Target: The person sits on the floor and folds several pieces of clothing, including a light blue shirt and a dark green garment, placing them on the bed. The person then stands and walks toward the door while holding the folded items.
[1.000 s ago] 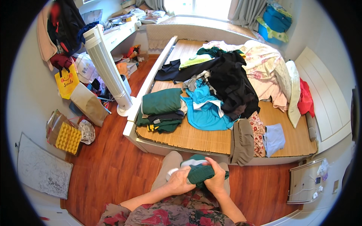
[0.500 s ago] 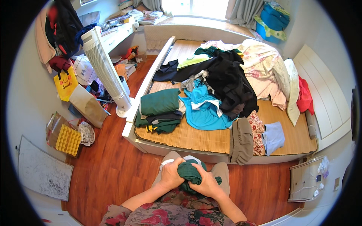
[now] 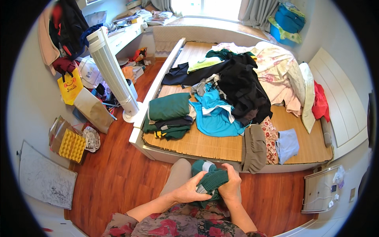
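Over my lap I hold a dark green garment (image 3: 213, 180) with a ribbed band and a white patch at its far side. It is bunched up between my two hands. My left hand (image 3: 188, 192) grips its left side, the thumb lying along the ribbed band. My right hand (image 3: 231, 185) is closed round the right end, knuckles up. Part of the garment hangs below the hands, and its full shape is hidden. Ahead, at the bed's near left corner, a stack of folded green and dark clothes (image 3: 169, 107) lies on the mat.
The bed (image 3: 189, 148) bears a blue shirt (image 3: 215, 125), black clothes (image 3: 242, 89) and a floral quilt (image 3: 276, 59). Brown trousers (image 3: 253, 148) drape over its near edge beside a folded light-blue cloth (image 3: 287, 145). A white tower fan (image 3: 112, 75) stands left of the bed.
Both hands have moved slightly right with the green garment and turned it. The right hand has shifted to the garment's right end, and the ribbed band now slants up to the right.
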`<action>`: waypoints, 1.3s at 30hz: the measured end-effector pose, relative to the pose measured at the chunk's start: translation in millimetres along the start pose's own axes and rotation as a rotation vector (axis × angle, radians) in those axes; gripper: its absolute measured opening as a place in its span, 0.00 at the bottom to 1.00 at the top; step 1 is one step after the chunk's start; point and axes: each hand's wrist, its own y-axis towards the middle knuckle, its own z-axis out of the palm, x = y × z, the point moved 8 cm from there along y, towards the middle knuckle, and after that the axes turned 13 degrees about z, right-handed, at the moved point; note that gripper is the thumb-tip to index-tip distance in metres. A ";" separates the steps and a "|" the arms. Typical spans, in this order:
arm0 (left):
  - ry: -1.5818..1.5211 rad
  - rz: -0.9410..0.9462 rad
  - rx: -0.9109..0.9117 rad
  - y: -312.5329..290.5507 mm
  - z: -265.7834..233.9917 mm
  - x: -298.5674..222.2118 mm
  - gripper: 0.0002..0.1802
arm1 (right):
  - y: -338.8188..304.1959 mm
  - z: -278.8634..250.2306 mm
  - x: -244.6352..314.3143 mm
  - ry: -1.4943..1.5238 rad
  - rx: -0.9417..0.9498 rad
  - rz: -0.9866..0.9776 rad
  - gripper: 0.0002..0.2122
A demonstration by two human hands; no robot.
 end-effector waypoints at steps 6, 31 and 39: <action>0.555 0.105 0.005 4.0 -10.2 16.8 0.39 | -5.2 6.9 -11.2 0.164 0.114 0.075 0.20; 0.391 0.020 -0.109 1.6 -47.8 5.2 0.15 | -12.0 24.7 7.4 -0.062 0.221 -0.032 0.26; 0.033 -0.054 0.127 1.1 -4.6 4.2 0.28 | -7.2 7.4 -2.9 0.066 -0.026 -0.074 0.21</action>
